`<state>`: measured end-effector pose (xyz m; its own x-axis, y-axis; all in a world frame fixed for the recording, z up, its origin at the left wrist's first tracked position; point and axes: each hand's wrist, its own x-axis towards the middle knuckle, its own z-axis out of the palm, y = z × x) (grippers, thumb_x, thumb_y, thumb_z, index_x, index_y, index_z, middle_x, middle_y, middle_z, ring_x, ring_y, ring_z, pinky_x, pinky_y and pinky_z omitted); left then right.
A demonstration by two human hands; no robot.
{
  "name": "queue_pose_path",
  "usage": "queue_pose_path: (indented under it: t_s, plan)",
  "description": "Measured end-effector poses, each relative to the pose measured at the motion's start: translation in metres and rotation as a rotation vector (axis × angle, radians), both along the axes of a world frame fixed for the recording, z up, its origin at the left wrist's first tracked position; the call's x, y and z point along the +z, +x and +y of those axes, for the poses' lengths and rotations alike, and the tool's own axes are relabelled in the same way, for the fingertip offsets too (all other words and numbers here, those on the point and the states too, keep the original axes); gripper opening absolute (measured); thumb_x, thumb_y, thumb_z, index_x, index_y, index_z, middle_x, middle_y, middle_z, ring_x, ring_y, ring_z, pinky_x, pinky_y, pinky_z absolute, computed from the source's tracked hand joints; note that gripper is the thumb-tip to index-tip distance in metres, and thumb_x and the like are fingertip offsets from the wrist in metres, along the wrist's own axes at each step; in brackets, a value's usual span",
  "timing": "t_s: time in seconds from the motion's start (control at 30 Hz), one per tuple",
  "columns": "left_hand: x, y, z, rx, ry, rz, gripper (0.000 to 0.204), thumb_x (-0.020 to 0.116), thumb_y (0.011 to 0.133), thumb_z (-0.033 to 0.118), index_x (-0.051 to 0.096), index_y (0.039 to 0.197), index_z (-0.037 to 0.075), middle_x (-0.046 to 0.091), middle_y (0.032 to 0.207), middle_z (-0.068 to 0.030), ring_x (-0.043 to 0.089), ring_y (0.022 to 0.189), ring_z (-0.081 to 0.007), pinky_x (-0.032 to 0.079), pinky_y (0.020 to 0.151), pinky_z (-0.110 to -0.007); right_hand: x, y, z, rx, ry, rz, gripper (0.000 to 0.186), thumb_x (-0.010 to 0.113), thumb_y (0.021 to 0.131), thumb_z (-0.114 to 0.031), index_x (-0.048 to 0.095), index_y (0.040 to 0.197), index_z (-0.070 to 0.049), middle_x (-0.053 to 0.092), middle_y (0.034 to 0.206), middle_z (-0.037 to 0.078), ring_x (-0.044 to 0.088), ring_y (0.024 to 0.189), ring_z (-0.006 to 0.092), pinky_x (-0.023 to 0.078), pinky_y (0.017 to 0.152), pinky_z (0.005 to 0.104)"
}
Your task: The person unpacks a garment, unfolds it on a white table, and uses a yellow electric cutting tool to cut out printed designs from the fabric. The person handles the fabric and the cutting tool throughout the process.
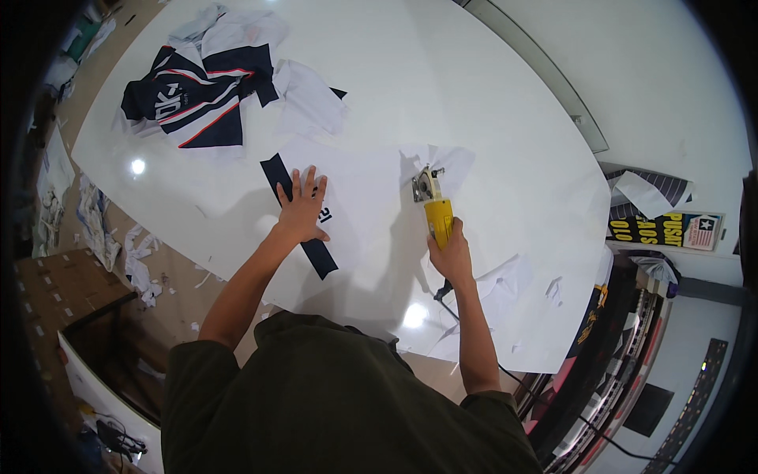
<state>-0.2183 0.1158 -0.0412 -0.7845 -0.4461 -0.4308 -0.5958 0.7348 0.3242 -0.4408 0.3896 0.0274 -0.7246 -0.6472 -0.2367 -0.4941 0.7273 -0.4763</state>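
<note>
My left hand (302,207) lies flat with its fingers spread on a white fabric piece (355,189). Under and beside that hand runs a dark navy band (318,257) along the fabric's left end, with some dark print partly covered by my palm. My right hand (452,257) is wrapped round the yellow body of an electric rotary cloth cutter (439,217). The cutter's metal head points away from me and sits at the fabric's right part, where the cloth (454,162) is wrinkled. A black cord trails from its back end past my right forearm.
Navy, white and red printed garment pieces (201,99) lie heaped on the white table (379,79) at the far left. White scraps (505,280) are near my right forearm. Brown cartons (67,292) and cloth offcuts (142,265) are on the floor at left; rolls of material (620,355) stand at right.
</note>
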Motion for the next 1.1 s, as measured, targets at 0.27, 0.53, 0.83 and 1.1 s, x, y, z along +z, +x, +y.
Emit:
queue_pose_path:
  t_s: [0.27, 0.53, 0.83, 1.1]
  plan:
    - [0.001, 0.0, 0.001, 0.014, 0.003, 0.01, 0.146, 0.099, 0.052, 0.048, 0.015, 0.165, 0.009, -0.001, 0.172, -0.0206, -0.002, 0.155, -0.0541, 0.011, 0.113, -0.082, -0.003, -0.029, -0.011, 0.067, -0.044, 0.002, 0.063, 0.067, 0.092, -0.022, 0.035, 0.137, 0.01, 0.064, 0.108, 0.041, 0.066, 0.098, 0.0563, 0.055, 0.085, 0.0543]
    - [-0.001, 0.0, 0.003, 0.026, 0.01, 0.025, 0.147, 0.099, 0.049, 0.044, 0.016, 0.165, 0.01, 0.001, 0.172, -0.0204, -0.003, 0.155, -0.0541, 0.01, 0.112, -0.082, -0.005, -0.041, -0.012, 0.108, -0.057, 0.011, 0.063, 0.067, 0.091, -0.022, 0.035, 0.136, 0.009, 0.064, 0.107, 0.042, 0.065, 0.097, 0.0571, 0.054, 0.084, 0.0551]
    - [0.0, 0.001, 0.003, 0.035, 0.014, 0.051, 0.147, 0.099, 0.049, 0.044, 0.016, 0.165, 0.009, 0.001, 0.172, -0.0206, -0.004, 0.155, -0.0542, 0.008, 0.113, -0.082, -0.005, -0.045, -0.028, 0.1, -0.025, -0.024, 0.062, 0.066, 0.091, -0.022, 0.035, 0.136, 0.007, 0.065, 0.108, 0.04, 0.065, 0.099, 0.0564, 0.054, 0.085, 0.0554]
    - [0.001, 0.003, 0.002, 0.042, 0.027, 0.059, 0.146, 0.099, 0.049, 0.043, 0.016, 0.165, 0.009, 0.0, 0.172, -0.0208, -0.004, 0.155, -0.054, 0.007, 0.113, -0.082, -0.007, -0.038, -0.047, 0.061, -0.007, -0.023, 0.06, 0.066, 0.091, -0.022, 0.035, 0.133, 0.007, 0.065, 0.109, 0.038, 0.065, 0.1, 0.0553, 0.053, 0.086, 0.0554]
